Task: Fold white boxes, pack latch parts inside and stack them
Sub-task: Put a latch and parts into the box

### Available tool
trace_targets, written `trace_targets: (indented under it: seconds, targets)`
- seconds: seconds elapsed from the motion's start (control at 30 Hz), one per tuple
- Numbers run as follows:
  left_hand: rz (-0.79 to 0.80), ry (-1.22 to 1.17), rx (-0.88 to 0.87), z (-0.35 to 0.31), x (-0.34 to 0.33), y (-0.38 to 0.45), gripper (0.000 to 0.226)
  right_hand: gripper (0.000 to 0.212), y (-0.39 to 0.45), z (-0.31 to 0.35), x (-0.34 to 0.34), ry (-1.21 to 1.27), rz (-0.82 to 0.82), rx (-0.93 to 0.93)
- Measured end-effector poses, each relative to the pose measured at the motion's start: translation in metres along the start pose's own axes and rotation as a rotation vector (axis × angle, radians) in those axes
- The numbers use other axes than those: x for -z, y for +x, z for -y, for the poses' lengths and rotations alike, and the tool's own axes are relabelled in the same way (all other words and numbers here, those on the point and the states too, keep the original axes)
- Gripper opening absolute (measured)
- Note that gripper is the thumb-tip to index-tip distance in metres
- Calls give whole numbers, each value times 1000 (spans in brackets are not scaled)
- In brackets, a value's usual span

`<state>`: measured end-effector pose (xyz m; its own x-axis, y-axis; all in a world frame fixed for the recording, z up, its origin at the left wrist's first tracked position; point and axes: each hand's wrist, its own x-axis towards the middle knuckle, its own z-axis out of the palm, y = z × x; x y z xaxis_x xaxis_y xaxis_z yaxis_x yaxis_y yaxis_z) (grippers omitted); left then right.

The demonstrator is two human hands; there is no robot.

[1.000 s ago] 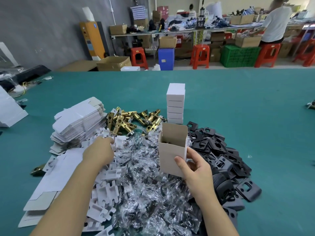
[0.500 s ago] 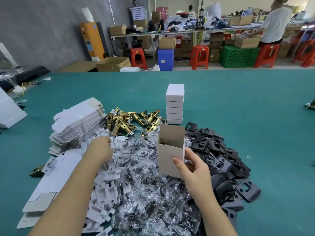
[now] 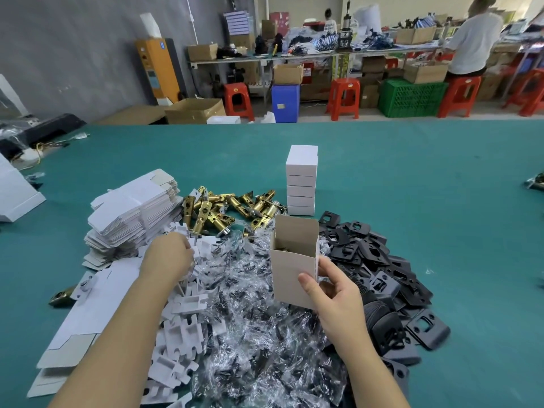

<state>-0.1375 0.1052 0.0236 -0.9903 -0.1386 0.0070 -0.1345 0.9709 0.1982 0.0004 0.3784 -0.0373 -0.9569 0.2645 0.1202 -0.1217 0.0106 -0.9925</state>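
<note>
My right hand (image 3: 335, 293) grips an open folded box (image 3: 291, 269) upright above the pile of clear screw bags (image 3: 259, 334); a brass part shows inside its top. My left hand (image 3: 169, 254) reaches into the white cardboard inserts (image 3: 182, 334), fingers curled on one at the pile's far end. Behind lie brass latches (image 3: 223, 207), a stack of closed white boxes (image 3: 301, 181) and a heap of flat box blanks (image 3: 132, 210). Black strike plates (image 3: 382, 278) spread to the right.
The green table (image 3: 441, 187) stretches wide to the right and far side. Unfolded blanks (image 3: 76, 319) lie at the near left, a white carton (image 3: 14, 195) at the left edge. A person (image 3: 471, 42) works at a distant bench beyond red stools.
My left hand has shifted slightly among the white inserts. My right hand with the open box has stayed nearly in place.
</note>
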Motion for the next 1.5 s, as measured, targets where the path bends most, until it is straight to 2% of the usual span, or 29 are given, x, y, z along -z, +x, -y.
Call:
trace_targets:
  seconds: [0.13, 0.27, 0.4, 0.47, 0.57, 0.67, 0.77, 0.83, 0.93, 1.03, 1.23, 1.4, 1.5]
  targets:
    - [-231, 19, -38, -13, 19, -12, 19, 43, 0, 0, 0, 1, 8, -8]
    - [-451, -221, -203, -41, 53, -35, 11, 47, 0, -1, 0, -3, 10, -6]
    - [-539, -411, -359, -66, 83, -61, 4, 49, 1, -1, 0, -1, 9, -13]
    - [-513, -397, -371, -71, 87, -65, 10, 50, 1, -1, 0, 4, 12, -19]
    - [-350, -273, -307, -70, 79, -57, 11, 50, 1, -2, 1, 4, 13, -18]
    - [-182, 4, -256, -64, 61, -49, 10, 50, 2, -2, 1, 4, 16, -18]
    - [-138, 298, -221, -57, 43, -46, 11, 49, 3, -3, 1, 8, 21, -13]
    - [-128, 396, -208, -55, 36, -43, 15, 48, 3, -4, 0, 14, 24, -15]
    - [-127, 392, -325, -54, 28, -36, 21, 42, 2, -3, 0, 20, 24, -7]
    - [-56, 354, -466, -51, 19, -31, 20, 41, 3, -3, 1, 15, 25, -7]
    - [1, 362, -475, -42, 11, -27, 33, 45, 3, -3, 0, 5, 30, -2]
    - [-135, 301, -437, -41, 15, -29, 47, 43, 4, -4, 0, -7, 34, 1]
    - [-246, 160, -451, -42, 18, -32, 47, 39, 4, -4, 0, -22, 31, 12]
